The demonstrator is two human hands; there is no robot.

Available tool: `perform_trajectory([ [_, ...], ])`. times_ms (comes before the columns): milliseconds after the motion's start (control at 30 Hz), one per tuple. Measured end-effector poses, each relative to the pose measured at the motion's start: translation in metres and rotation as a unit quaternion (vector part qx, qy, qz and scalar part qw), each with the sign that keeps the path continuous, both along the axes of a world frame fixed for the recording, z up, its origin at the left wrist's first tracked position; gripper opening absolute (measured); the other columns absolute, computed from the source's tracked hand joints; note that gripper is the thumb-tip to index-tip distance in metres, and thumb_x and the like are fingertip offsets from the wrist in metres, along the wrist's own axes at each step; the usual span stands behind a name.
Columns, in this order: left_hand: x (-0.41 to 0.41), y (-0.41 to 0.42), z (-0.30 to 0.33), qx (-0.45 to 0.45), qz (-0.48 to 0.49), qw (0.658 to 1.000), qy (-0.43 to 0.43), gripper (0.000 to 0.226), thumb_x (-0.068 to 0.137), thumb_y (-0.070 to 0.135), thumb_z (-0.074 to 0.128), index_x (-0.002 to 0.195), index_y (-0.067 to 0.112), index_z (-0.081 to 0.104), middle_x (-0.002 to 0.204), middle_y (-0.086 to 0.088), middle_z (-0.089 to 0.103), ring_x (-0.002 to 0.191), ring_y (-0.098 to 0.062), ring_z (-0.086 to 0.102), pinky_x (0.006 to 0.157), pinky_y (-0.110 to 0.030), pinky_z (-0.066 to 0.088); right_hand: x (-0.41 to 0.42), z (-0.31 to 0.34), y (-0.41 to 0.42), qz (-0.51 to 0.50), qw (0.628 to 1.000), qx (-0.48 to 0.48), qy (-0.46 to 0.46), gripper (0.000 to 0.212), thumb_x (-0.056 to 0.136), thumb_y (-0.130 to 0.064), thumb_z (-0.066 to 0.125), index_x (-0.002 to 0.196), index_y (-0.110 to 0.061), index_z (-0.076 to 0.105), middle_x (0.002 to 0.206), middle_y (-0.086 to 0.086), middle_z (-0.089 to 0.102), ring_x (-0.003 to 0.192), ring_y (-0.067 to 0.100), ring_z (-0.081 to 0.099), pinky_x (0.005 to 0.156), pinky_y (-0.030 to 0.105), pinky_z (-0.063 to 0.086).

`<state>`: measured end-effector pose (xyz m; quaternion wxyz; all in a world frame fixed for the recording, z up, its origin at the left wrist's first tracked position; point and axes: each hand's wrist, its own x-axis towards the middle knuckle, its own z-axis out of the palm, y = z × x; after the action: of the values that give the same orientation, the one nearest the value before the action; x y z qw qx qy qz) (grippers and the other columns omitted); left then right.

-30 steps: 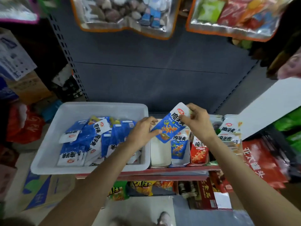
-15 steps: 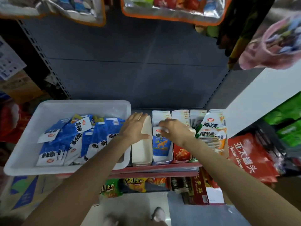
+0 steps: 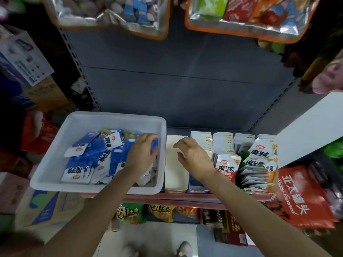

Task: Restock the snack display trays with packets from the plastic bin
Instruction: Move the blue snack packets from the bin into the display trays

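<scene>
The white plastic bin (image 3: 111, 118) stands on the left of the shelf and holds several blue snack packets (image 3: 96, 156). My left hand (image 3: 143, 153) is inside the bin at its right side, fingers bent over the top edge of a blue packet. To the right of the bin is an empty white display tray (image 3: 174, 173). My right hand (image 3: 194, 157) hovers over that tray and the neighbouring blue-packet tray (image 3: 196, 185), fingers loosely curled and holding nothing. Further right are trays of red packets (image 3: 227, 166) and green and orange packets (image 3: 259, 164).
A grey back panel (image 3: 176, 89) rises behind the shelf, with hanging clear bags (image 3: 111, 13) overhead. A white board (image 3: 311, 130) and a red bag (image 3: 300, 199) crowd the right. More snacks (image 3: 130, 213) fill the lower shelf. Cardboard boxes (image 3: 42, 206) stand at the left.
My right hand has let go of the blue packet, which now stands in its tray, and has lifted away leftward. My left hand has moved from the empty tray's edge into the bin.
</scene>
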<state>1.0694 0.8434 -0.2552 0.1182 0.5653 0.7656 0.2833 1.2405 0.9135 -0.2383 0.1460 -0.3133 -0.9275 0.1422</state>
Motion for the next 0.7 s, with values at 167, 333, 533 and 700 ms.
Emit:
perform_trajectory([
  [167,-0.064,-0.026,-0.02,-0.113,0.058,0.992,0.013,0.057,0.085,0.026,0.066,0.136,0.011,0.044,0.14,-0.01,0.046,0.13,-0.028,0.038,0.105,-0.039,0.033,-0.07,0.004,-0.022,0.029,0.989,-0.126,-0.072,0.041,0.089,-0.006,0.052,0.13,-0.005,0.049,0.131,0.015,0.047,0.122,0.029,0.045,0.096,0.037,0.042],
  [333,-0.108,-0.045,-0.037,-0.243,0.038,0.969,0.024,0.096,0.077,0.056,0.067,0.15,0.016,0.019,0.158,-0.004,0.013,0.145,-0.026,0.011,0.116,-0.042,0.017,-0.136,-0.028,-0.031,0.029,0.954,-0.172,-0.245,0.063,0.089,-0.008,0.055,0.143,-0.004,0.023,0.146,0.018,0.026,0.134,0.032,0.032,0.105,0.04,0.038],
  [533,-0.117,-0.053,-0.05,-0.311,-0.009,0.944,0.112,0.108,0.072,0.068,0.062,0.151,0.019,0.007,0.159,-0.002,-0.001,0.146,-0.026,0.0,0.117,-0.045,0.007,-0.158,-0.054,-0.035,-0.037,0.917,-0.185,-0.351,0.065,0.096,-0.015,0.048,0.147,0.0,0.012,0.152,0.022,0.018,0.136,0.035,0.033,0.107,0.04,0.035],
  [700,-0.116,-0.054,-0.051,-0.312,-0.009,0.943,0.117,0.109,0.072,0.069,0.061,0.151,0.018,0.006,0.159,0.0,-0.002,0.146,-0.026,-0.002,0.117,-0.047,0.004,-0.15,-0.048,-0.055,0.012,0.932,-0.016,-0.363,0.04,0.094,-0.005,0.038,0.133,0.0,0.036,0.131,0.017,0.044,0.117,0.034,0.05,0.091,0.04,0.044],
])
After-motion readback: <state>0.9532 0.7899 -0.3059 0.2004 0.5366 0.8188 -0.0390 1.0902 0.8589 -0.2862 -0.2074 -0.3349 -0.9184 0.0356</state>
